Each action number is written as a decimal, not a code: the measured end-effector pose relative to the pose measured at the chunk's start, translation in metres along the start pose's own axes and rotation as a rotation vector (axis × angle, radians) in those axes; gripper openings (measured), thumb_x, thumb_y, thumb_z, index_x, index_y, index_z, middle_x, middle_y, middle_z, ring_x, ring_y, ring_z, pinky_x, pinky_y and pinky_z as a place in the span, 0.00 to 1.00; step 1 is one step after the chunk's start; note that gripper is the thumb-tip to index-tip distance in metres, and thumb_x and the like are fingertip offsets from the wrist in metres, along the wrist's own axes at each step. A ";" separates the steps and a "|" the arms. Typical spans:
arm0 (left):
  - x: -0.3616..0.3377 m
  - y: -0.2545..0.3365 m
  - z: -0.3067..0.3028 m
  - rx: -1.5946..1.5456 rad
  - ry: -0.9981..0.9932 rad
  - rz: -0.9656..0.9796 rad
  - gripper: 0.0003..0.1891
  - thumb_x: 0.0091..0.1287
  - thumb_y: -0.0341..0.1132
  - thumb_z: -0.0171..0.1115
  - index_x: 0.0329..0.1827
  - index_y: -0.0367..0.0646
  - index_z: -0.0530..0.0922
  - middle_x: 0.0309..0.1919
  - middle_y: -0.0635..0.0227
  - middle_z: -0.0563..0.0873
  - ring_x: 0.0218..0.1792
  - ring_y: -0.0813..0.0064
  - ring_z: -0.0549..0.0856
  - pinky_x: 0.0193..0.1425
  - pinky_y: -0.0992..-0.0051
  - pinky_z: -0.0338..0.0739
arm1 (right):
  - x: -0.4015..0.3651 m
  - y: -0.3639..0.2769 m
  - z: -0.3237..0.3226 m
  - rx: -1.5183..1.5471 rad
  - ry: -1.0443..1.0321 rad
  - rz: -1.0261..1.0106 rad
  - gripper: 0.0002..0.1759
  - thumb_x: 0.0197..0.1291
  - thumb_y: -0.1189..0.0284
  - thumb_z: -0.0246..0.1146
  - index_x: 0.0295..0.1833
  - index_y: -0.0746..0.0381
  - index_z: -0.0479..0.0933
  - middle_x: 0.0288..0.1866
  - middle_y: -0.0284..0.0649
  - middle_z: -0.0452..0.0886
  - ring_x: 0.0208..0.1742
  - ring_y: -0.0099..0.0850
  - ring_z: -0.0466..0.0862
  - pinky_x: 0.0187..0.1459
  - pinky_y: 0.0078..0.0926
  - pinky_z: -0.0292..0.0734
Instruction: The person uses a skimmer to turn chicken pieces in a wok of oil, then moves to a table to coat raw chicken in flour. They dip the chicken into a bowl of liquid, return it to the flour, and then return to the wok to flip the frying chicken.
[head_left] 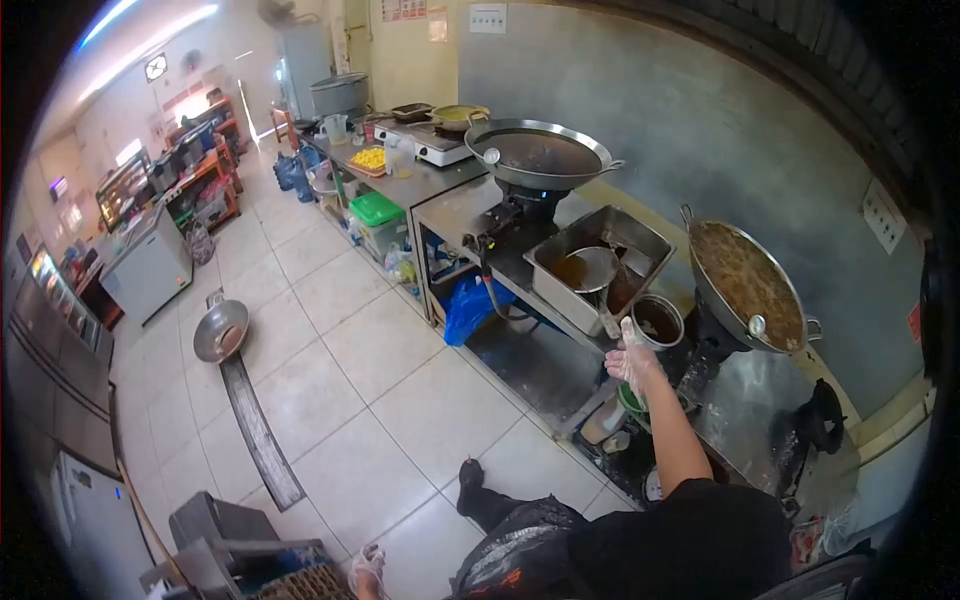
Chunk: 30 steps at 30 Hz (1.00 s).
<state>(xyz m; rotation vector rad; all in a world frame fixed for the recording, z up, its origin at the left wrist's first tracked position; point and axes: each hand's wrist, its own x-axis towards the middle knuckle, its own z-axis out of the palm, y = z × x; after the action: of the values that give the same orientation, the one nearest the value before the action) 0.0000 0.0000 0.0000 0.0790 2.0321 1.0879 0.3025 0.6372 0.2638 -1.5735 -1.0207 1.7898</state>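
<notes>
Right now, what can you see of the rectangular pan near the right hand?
The rectangular pan is silvery, metal-looking, deep and open-topped, with brown residue inside. It stands upright on the metal counter. A round utensil lies in it. The gloved right hand is beside its near corner; contact is unclear.

Round metal pot [681, 329], upright, dark liquid [656, 321] inside

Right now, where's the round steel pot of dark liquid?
Head view, right of centre: the pot sits between the rectangular steel tray and foamy metal wok, near the right hand.
</notes>
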 end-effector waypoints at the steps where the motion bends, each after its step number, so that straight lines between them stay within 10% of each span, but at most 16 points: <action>1: -0.001 0.001 0.012 -0.082 -0.034 -0.071 0.21 0.63 0.49 0.56 0.55 0.48 0.73 0.44 0.67 0.81 0.40 0.68 0.77 0.41 0.57 0.70 | 0.002 -0.012 -0.007 -0.020 0.015 -0.027 0.45 0.54 0.42 0.60 0.65 0.64 0.59 0.50 0.58 0.72 0.41 0.46 0.80 0.41 0.44 0.80; 3: 0.046 -0.047 -0.110 -0.162 -0.031 -0.213 0.21 0.62 0.39 0.63 0.56 0.42 0.73 0.33 0.66 0.82 0.27 0.70 0.80 0.26 0.71 0.76 | 0.042 0.038 0.064 0.029 -0.012 0.041 0.40 0.54 0.45 0.61 0.60 0.66 0.63 0.45 0.54 0.74 0.37 0.43 0.80 0.38 0.39 0.81; 10: 0.167 0.066 -0.014 -0.186 -0.088 -0.385 0.19 0.63 0.46 0.55 0.55 0.49 0.73 0.35 0.70 0.81 0.31 0.70 0.79 0.31 0.67 0.72 | 0.091 -0.055 0.086 -0.248 0.017 -0.042 0.09 0.63 0.74 0.54 0.45 0.66 0.64 0.31 0.42 0.74 0.21 0.25 0.71 0.19 0.24 0.69; 17: 0.292 0.167 -0.042 -0.129 -0.181 -0.362 0.19 0.64 0.53 0.48 0.53 0.56 0.73 0.38 0.74 0.81 0.36 0.69 0.78 0.36 0.62 0.69 | 0.131 -0.059 0.079 -0.463 0.219 -0.121 0.03 0.62 0.72 0.52 0.39 0.59 0.68 0.27 0.36 0.71 0.19 0.22 0.69 0.18 0.23 0.62; 22: 0.422 0.249 -0.085 -0.172 -0.254 -0.145 0.20 0.65 0.58 0.42 0.52 0.61 0.73 0.39 0.76 0.81 0.39 0.69 0.77 0.40 0.59 0.66 | 0.064 -0.096 0.095 -1.247 0.590 -0.474 0.18 0.59 0.77 0.52 0.56 0.65 0.70 0.42 0.56 0.79 0.45 0.52 0.78 0.44 0.45 0.73; 25: 0.530 0.326 -0.078 -0.112 -0.210 -0.325 0.15 0.65 0.49 0.49 0.53 0.63 0.70 0.40 0.76 0.79 0.36 0.75 0.76 0.38 0.65 0.68 | 0.052 -0.098 0.103 -1.252 0.775 -0.453 0.23 0.59 0.78 0.50 0.62 0.66 0.66 0.42 0.58 0.78 0.46 0.52 0.78 0.46 0.41 0.74; 30: 0.578 0.448 -0.022 0.032 -0.218 0.020 0.15 0.62 0.41 0.57 0.52 0.58 0.71 0.37 0.77 0.77 0.32 0.77 0.76 0.33 0.68 0.70 | 0.054 -0.076 0.106 -1.621 0.743 -0.416 0.27 0.54 0.81 0.50 0.62 0.69 0.65 0.35 0.55 0.80 0.39 0.49 0.81 0.43 0.41 0.77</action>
<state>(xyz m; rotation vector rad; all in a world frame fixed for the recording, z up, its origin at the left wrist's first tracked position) -0.5357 0.4973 -0.0325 0.2254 1.8560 1.0133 0.1827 0.7043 0.2985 -2.1777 -2.2523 -0.3084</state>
